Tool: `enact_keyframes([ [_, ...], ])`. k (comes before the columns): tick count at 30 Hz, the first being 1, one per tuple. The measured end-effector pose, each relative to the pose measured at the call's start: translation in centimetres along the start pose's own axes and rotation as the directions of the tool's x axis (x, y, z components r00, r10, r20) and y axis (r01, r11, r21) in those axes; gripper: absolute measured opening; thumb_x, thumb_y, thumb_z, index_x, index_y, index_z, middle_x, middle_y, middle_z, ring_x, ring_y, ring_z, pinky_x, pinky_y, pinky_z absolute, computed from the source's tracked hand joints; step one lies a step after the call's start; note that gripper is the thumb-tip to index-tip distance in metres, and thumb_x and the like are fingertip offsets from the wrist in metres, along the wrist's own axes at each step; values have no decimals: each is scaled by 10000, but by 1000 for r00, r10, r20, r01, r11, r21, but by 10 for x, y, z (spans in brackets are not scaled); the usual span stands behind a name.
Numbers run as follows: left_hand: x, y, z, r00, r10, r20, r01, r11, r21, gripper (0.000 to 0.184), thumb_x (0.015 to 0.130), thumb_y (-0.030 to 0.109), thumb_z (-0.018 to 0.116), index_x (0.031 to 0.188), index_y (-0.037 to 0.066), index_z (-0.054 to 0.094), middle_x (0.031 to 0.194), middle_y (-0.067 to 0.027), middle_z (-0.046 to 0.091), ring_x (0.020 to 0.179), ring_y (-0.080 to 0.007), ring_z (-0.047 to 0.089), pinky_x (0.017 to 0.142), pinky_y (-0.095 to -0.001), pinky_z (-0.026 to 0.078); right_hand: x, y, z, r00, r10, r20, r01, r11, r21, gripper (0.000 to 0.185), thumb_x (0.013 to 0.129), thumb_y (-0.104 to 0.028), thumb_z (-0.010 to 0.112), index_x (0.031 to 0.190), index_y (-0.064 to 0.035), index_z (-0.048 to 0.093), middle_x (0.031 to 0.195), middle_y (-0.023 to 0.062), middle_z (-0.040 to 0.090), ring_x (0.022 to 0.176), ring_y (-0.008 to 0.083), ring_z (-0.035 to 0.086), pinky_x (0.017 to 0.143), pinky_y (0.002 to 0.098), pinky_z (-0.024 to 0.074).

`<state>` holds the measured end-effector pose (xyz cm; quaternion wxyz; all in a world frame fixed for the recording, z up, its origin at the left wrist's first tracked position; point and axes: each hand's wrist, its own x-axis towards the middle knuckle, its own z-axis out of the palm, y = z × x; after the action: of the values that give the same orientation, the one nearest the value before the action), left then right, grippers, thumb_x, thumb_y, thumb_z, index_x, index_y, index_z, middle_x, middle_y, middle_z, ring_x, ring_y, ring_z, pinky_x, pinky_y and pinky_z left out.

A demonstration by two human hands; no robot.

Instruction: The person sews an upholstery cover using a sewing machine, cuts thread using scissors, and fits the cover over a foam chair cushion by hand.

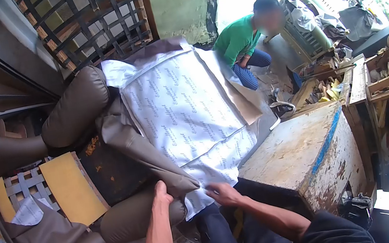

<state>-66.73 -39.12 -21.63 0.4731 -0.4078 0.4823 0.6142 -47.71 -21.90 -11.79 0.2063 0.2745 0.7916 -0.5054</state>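
A brown leatherette cover (128,140) lies over a chair frame with its white backing, printed "Excellent", turned up. My left hand (162,194) is closed on the folded brown edge, beside a padded brown armrest (128,217); its fingertips are partly hidden. At the near corner, my right hand (223,194) pinches the cover's edge where the white backing (186,105) hangs toward my legs. A second padded armrest (76,108) sticks out at the far left of the chair.
A worn wooden box (292,151) stands close on my right. Beyond the cover, a person in a green top (238,42) crouches. Yellow foam (74,188) and grey webbing lie at left. A webbed frame (90,23) leans at the back; wood scraps (328,91) fill a bin.
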Motion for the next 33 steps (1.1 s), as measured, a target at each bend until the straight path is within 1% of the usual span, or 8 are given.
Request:
enact_keyframes([
  [3,1,-7,-14,974,-14,228,39,994,-107,371,996,251,476,1258,27,615,1195,-151,677,1061,-313,681,889,-534,572,-47,41,-21,958,280,60,-283,958,54,410,965,-371,613,1238,-71,673,1130,179,720,1079,313,688,952,411,523],
  [7,-1,-7,-15,980,1,198,17,996,-93,369,995,268,491,1258,44,619,1188,-138,680,1050,-300,685,874,-529,576,-44,69,-56,930,364,-48,-366,929,-50,423,959,-354,607,1241,-45,669,1128,218,711,1099,351,675,952,423,518],
  [13,-3,-13,-24,994,75,76,-74,997,-12,360,989,273,518,1268,68,615,1193,-120,674,1064,-295,672,866,-523,569,72,100,-105,874,235,-426,-236,970,50,491,921,-329,671,1289,-8,623,1118,213,714,1044,325,690,928,411,520],
  [16,-28,-12,-24,989,139,-56,-134,987,92,350,980,251,556,1283,81,597,1236,-105,630,1104,-260,613,903,-465,514,149,149,-134,708,28,-706,-151,982,-113,582,892,-308,701,1330,39,538,1207,308,601,1150,432,585,986,477,471],
  [18,-42,-19,-31,967,227,-118,-204,962,183,338,980,230,562,1274,66,595,1219,-99,622,1079,-246,613,896,-446,513,182,153,-155,618,140,-773,-241,970,-17,673,883,-311,719,1413,19,467,1271,339,534,1179,472,548,1028,491,447],
  [24,-79,-31,-19,875,421,-237,-286,847,448,306,990,141,572,1275,31,573,1192,-88,604,1055,-210,609,910,-343,502,238,193,-189,716,380,-585,-542,831,-123,444,917,-382,610,1220,-58,601,1175,218,639,1108,410,619,919,542,488],
  [27,-88,-43,-9,747,607,-273,-263,646,716,311,1003,122,562,1297,21,555,1229,-116,618,1103,-204,616,923,-321,506,222,160,-196,696,226,-681,-374,924,-76,259,963,-252,562,1094,-35,616,1007,224,670,971,399,663,862,503,501],
  [33,-176,37,121,756,651,67,-627,691,360,569,1020,374,580,1434,14,431,1368,-175,539,1193,-252,577,988,-352,466,121,-50,-183,907,-156,-392,286,910,299,138,956,-87,573,1050,-10,637,907,158,689,861,267,678,791,374,527],
])
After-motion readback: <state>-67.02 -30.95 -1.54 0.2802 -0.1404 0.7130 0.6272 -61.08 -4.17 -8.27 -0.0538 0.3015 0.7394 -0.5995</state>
